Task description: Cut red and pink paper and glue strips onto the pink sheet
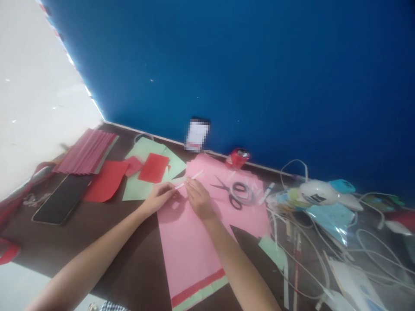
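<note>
Above a long pink paper sheet [194, 242] with red and green bands at its near end, both my hands come close together. A thin white strip [180, 185] runs between my fingertips; its exact kind is too blurred to tell. My left hand [162, 194] pinches its left end, and my right hand [198, 198] is closed on it farther along. Right of my right hand, black-handled scissors [236, 194] lie with blades apart on more pink paper [214, 166]. A roll of clear tape [249, 194] appears beside their handles.
Left lie a folded pink paper stack [86, 151], a dark phone [63, 198], red sheets [106, 181] and green paper [138, 192]. A propped-up phone [197, 134] and a red container [237, 158] stand by the blue wall [243, 77]. Tangled white cables [311, 242] and plastic packets [333, 220] crowd the right.
</note>
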Available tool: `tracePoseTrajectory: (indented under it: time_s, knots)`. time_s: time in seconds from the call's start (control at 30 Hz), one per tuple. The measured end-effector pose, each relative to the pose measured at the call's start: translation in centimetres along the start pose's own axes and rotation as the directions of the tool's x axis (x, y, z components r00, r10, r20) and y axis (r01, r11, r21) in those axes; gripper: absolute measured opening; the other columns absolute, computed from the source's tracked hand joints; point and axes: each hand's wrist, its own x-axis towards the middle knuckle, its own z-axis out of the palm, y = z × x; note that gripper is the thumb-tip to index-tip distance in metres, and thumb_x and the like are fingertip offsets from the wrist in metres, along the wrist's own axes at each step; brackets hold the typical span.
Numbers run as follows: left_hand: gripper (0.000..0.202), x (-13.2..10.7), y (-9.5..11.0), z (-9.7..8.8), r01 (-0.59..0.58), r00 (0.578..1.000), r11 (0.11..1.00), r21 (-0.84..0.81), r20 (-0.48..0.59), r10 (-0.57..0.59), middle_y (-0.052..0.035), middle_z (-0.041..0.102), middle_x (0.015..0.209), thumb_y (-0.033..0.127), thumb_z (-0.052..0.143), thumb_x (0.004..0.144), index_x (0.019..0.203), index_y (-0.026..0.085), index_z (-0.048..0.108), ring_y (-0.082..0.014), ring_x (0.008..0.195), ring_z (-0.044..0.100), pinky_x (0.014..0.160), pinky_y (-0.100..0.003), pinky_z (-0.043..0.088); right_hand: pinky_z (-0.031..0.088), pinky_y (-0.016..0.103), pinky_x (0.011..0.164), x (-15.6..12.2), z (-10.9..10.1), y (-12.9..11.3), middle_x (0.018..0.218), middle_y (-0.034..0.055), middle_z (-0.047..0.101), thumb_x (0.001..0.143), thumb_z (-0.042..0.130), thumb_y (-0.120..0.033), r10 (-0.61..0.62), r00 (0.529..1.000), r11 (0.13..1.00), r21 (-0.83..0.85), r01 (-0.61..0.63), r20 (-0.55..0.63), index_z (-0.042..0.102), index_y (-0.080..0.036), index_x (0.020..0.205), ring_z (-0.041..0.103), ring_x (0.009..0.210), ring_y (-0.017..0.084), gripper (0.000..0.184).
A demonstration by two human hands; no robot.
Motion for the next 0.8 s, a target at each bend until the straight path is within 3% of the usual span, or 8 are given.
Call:
tracePoseTrajectory:
  time_s: [0.17, 0.3, 0.53, 0.8]
  knots:
    - [0.026, 0.1, -0.2, -0.2, -0.030, 1.000, 0.990, 0.140, 0.013, 0.028, -0.0043, 0.067, 0.076, 0.039, 0.054, 0.081, 0.077, 0.015, 0.065, -0.0164, 0.076, 0.061, 0.075, -0.027, 0.047, 0.049, 0.036, 0.095, 0.2, 0.3, 0.0, 0.116, 0.0130, 0.060, 0.088, 0.044, -0.010, 0.011, 1.000, 1.000, -0.012, -0.011, -0.012, 0.058, -0.015, 0.113, 0.054, 0.111, 0.021, 0.029]
    - [0.025, 0.0, -0.1, -0.1, -0.093, 0.996, 0.979, 0.180, 0.012, 0.093, -0.0057, 0.069, 0.079, 0.036, 0.055, 0.080, 0.076, 0.015, 0.066, -0.0174, 0.077, 0.062, 0.073, -0.027, 0.048, 0.051, 0.036, 0.085, 0.6, 0.3, -0.5, 0.117, 0.0112, 0.059, 0.088, 0.045, -0.015, 0.097, 0.995, 0.995, -0.021, -0.098, -0.034, 0.059, -0.020, 0.111, 0.059, 0.096, 0.019, 0.028]
    - [0.019, -0.1, -0.2, 0.2, -0.189, 0.979, 0.961, 0.203, -0.043, 0.201, -0.0072, 0.070, 0.081, 0.029, 0.056, 0.080, 0.074, 0.014, 0.067, -0.0180, 0.077, 0.063, 0.073, -0.028, 0.049, 0.045, 0.032, 0.071, 1.2, -0.8, -2.1, 0.082, 0.0055, 0.065, 0.083, 0.054, -0.020, 0.126, 0.992, 0.990, 0.057, -0.126, 0.009, 0.064, -0.019, 0.085, 0.058, 0.076, 0.016, 0.010]
    - [0.019, -0.6, 0.0, 0.9, -0.275, 0.948, 0.858, 0.434, -0.023, 0.316, -0.0066, 0.070, 0.088, 0.022, 0.052, 0.079, 0.086, 0.017, 0.069, -0.0172, 0.080, 0.064, 0.075, -0.027, 0.049, 0.042, 0.031, 0.070, 1.3, -0.5, -2.1, 0.082, 0.0041, 0.067, 0.083, 0.052, -0.017, 0.115, 0.992, 0.986, 0.117, -0.120, 0.050, 0.064, -0.019, 0.084, 0.058, 0.076, 0.016, 0.012]
